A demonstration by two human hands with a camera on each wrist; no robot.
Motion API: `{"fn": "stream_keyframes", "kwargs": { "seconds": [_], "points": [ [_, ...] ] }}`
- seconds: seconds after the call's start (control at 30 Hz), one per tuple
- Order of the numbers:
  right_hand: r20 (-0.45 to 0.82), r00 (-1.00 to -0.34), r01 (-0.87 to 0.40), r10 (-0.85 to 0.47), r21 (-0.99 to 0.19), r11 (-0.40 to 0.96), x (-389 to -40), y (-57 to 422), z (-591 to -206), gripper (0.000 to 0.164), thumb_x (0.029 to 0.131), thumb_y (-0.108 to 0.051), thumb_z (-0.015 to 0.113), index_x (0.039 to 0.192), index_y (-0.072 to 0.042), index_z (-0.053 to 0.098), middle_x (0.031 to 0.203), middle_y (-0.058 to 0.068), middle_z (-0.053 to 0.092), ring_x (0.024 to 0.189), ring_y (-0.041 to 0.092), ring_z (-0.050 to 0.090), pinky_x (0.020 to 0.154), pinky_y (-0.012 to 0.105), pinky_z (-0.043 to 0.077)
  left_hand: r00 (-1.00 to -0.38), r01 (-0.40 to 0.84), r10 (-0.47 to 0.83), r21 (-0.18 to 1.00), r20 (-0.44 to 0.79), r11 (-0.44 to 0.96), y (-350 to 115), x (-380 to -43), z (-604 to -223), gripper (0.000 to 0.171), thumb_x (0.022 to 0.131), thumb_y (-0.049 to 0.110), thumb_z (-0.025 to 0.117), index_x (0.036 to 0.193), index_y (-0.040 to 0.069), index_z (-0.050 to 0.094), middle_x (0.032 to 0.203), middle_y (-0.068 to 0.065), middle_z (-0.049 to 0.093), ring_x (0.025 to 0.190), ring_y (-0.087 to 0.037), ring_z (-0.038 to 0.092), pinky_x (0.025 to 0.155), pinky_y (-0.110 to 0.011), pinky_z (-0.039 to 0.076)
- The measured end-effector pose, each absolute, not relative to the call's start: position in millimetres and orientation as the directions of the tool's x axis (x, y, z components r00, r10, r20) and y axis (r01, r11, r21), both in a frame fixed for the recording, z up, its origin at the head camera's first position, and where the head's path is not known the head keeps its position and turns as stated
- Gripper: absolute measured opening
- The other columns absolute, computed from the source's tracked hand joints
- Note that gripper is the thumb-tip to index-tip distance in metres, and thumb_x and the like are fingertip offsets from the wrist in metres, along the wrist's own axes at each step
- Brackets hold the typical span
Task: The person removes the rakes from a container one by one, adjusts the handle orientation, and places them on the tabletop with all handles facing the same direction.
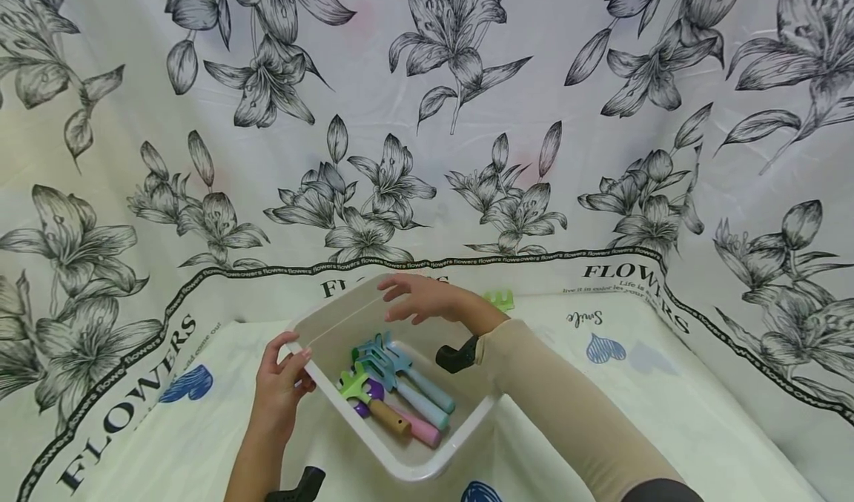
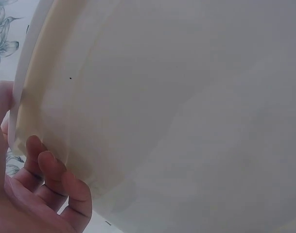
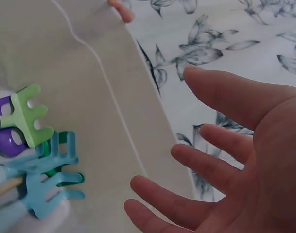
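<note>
I have the left hand (image 1: 285, 365) gripping the left rim of the off-white bin (image 1: 414, 472), thumb over the edge and fingertips bent against the outer wall, while my right hand (image 1: 427, 299) is spread wide and holds nothing, poised by the bin's far rim; whether it touches there I cannot tell. The bin sits between my two arms, turned cornerwise. Inside, well below my right palm, the toy tools lie heaped: a light-green fork (image 1: 359, 385) with a tan handle on top, a purple piece (image 1: 376, 390) under its head, two blue forks (image 1: 383, 361) side by side just beyond, and a pink handle (image 1: 425, 432) near the front corner. Outside, past the right arm, I make out a light-green toothed piece (image 1: 500, 299); flower-printed cloth (image 1: 373, 101) rises all round
</note>
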State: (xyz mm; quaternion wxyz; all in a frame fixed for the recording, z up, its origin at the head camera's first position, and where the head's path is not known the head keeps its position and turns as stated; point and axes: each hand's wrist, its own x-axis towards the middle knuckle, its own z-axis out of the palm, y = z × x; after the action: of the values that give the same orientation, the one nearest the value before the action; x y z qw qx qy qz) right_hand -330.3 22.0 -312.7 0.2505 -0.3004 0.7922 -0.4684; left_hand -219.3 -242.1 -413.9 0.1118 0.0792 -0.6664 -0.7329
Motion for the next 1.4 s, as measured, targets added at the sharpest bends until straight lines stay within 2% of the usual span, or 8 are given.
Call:
{"fn": "stream_keyframes", "kwargs": {
  "seconds": [0.17, 0.27, 0.43, 0.67, 0.9, 1.03, 1.23, 1.4],
  "points": [
    [-0.189, -0.647, -0.213, -0.739, -0.886, 0.412, -330, 12, -330, 0.065, 0.092, -0.021, 0.068, 0.149, -0.014, 0.036, 0.142, 0.011, 0.048, 0.114, 0.024, 0.057, 0.094, 0.052, 0.043, -0.961, 0.062, -0.275, 0.995, 0.039, -0.076, -241, -220, -417, 0.049, 0.095, 0.036, 0.063, 0.137, 0.026, 0.039, 0.109, -0.006, 0.063, 0.07, -0.017, 0.054, 0.07, -0.025, 0.049],
    [-0.242, -0.636, -0.209, -0.733, -0.861, 0.465, -330, 8, -340, 0.063, 0.092, -0.023, 0.069, 0.147, -0.016, 0.04, 0.135, 0.007, 0.055, 0.108, 0.023, 0.061, 0.091, 0.05, 0.046, -0.96, 0.071, -0.276, 0.995, 0.05, -0.068, -241, -220, -418, 0.049, 0.095, 0.036, 0.063, 0.137, 0.026, 0.039, 0.108, -0.007, 0.064, 0.07, -0.017, 0.054, 0.069, -0.025, 0.049],
    [-0.33, -0.589, -0.225, -0.738, -0.81, 0.542, -327, 4, -348, 0.059, 0.091, -0.024, 0.069, 0.144, -0.019, 0.044, 0.127, 0.003, 0.062, 0.111, 0.033, 0.06, 0.087, 0.047, 0.049, -0.956, 0.096, -0.283, 0.994, 0.075, -0.061, -242, -222, -418, 0.048, 0.095, 0.036, 0.062, 0.136, 0.024, 0.039, 0.107, -0.007, 0.065, 0.069, -0.015, 0.054, 0.068, -0.024, 0.049],
    [-0.48, -0.524, -0.182, -0.704, -0.744, 0.643, -326, 2, -360, 0.062, 0.09, -0.027, 0.07, 0.145, -0.018, 0.043, 0.131, 0.008, 0.057, 0.112, 0.041, 0.059, 0.093, 0.058, 0.043, -0.957, 0.069, -0.287, 0.995, 0.044, -0.078, -241, -221, -414, 0.049, 0.095, 0.035, 0.063, 0.136, 0.026, 0.039, 0.104, -0.001, 0.065, 0.071, -0.015, 0.054, 0.069, -0.024, 0.048],
    [-0.638, -0.47, -0.17, -0.61, -0.612, 0.772, -321, 2, -362, 0.058, 0.088, -0.033, 0.07, 0.142, -0.026, 0.049, 0.147, 0.005, 0.04, 0.111, 0.036, 0.059, 0.096, 0.059, 0.039, -0.957, 0.09, -0.284, 0.993, 0.065, -0.077, -241, -220, -415, 0.048, 0.095, 0.033, 0.063, 0.136, 0.025, 0.039, 0.097, -0.003, 0.064, 0.068, -0.015, 0.052, 0.068, -0.024, 0.048],
    [-0.697, -0.43, -0.155, -0.574, -0.569, 0.807, -318, 1, -363, 0.056, 0.088, -0.03, 0.07, 0.14, -0.028, 0.051, 0.14, 0.003, 0.046, 0.109, 0.035, 0.06, 0.098, 0.058, 0.038, -0.956, 0.105, -0.283, 0.992, 0.079, -0.077, -242, -221, -416, 0.047, 0.095, 0.032, 0.063, 0.136, 0.023, 0.04, 0.094, -0.005, 0.063, 0.067, -0.015, 0.051, 0.066, -0.024, 0.048],
    [-0.742, -0.369, -0.019, -0.56, -0.597, 0.802, -316, -2, -370, 0.048, 0.089, -0.016, 0.068, 0.135, -0.023, 0.055, 0.133, 0.002, 0.049, 0.106, 0.04, 0.057, 0.098, 0.056, 0.038, -0.955, 0.105, -0.285, 0.992, 0.082, -0.065, -243, -221, -416, 0.048, 0.095, 0.034, 0.063, 0.135, 0.024, 0.04, 0.095, -0.007, 0.062, 0.067, -0.015, 0.052, 0.067, -0.024, 0.048],
    [-0.734, -0.346, 0.004, -0.585, -0.625, 0.781, -315, -3, -371, 0.048, 0.087, -0.014, 0.069, 0.133, -0.019, 0.055, 0.127, 0.003, 0.049, 0.1, 0.037, 0.059, 0.091, 0.048, 0.045, -0.954, 0.103, -0.289, 0.993, 0.081, -0.062, -244, -220, -417, 0.048, 0.095, 0.034, 0.064, 0.135, 0.023, 0.041, 0.097, -0.008, 0.063, 0.067, -0.015, 0.052, 0.067, -0.024, 0.048]
  ]
}}
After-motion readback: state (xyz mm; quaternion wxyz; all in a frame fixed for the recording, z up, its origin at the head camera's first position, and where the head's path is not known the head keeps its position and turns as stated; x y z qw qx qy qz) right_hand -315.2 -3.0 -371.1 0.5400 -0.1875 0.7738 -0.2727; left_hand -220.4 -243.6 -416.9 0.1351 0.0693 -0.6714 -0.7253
